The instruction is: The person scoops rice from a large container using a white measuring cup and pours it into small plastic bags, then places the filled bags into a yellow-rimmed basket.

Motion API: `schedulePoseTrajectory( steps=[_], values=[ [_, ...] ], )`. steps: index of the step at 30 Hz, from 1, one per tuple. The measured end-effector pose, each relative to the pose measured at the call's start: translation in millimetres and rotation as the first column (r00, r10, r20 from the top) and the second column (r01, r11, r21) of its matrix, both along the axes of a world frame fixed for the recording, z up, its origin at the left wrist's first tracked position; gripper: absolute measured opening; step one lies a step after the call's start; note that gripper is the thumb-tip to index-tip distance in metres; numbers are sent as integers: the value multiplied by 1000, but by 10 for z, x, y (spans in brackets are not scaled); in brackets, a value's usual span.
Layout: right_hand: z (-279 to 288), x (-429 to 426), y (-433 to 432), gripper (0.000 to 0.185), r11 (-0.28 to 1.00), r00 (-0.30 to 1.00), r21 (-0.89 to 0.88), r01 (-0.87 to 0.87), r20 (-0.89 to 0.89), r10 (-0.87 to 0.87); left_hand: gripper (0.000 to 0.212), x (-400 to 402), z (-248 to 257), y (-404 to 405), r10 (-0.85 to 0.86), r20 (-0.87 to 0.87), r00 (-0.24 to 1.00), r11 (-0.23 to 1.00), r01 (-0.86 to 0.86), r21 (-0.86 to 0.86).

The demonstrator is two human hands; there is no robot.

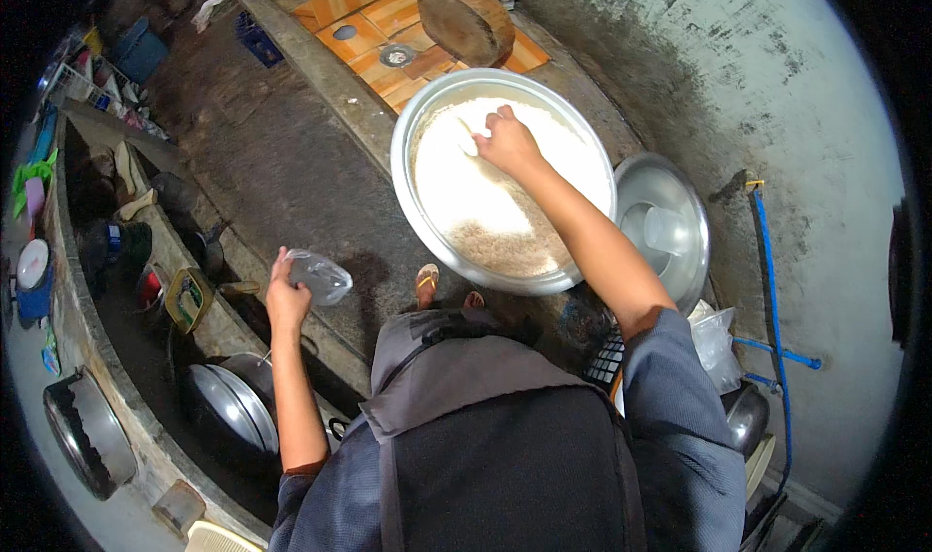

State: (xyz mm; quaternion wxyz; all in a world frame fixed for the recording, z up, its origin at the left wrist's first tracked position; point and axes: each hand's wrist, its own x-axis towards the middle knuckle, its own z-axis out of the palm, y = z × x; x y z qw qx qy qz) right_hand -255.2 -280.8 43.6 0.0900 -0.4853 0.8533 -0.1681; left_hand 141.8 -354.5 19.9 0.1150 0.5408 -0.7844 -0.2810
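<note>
A large round metal basin [405, 188] stands before me, filled with a pale, loose, crumbly food [502, 250], part of it washed out by glare. My right hand [507, 144] is over the basin's contents, its fingers closed on a small white utensil [467, 138], which looks like a spoon or scoop. Glare hides its exact shape. Off to the left, my left hand [288, 293] grips a clear plastic bag [320, 278] by one side, above the floor and apart from the basin.
Behind the basin, a round wooden block [466, 24] leans on an orange-tiled counter [393, 17]. On the right, a wide metal bowl [673, 279] holds a translucent plastic container [664, 230]. Blue pipes [770, 275] run along the wall. A concrete ledge [95, 319] with pots and lids [229, 406] lies left.
</note>
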Motion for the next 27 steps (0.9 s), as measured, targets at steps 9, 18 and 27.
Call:
schedulePoseTrajectory(
  steps=[9,18,27],
  values=[
    [-451,400,-277,19,902,904,51,-428,12,428,49,10,-131,431,431,-260,864,816,-251,520],
    [-511,-13,-74,16,902,543,45,-428,811,218,47,-239,728,457,305,-421,854,917,-143,373],
    [225,-256,791,12,996,213,43,82,975,-60,57,-936,1723,386,154,-610,777,704,347,619]
  ],
)
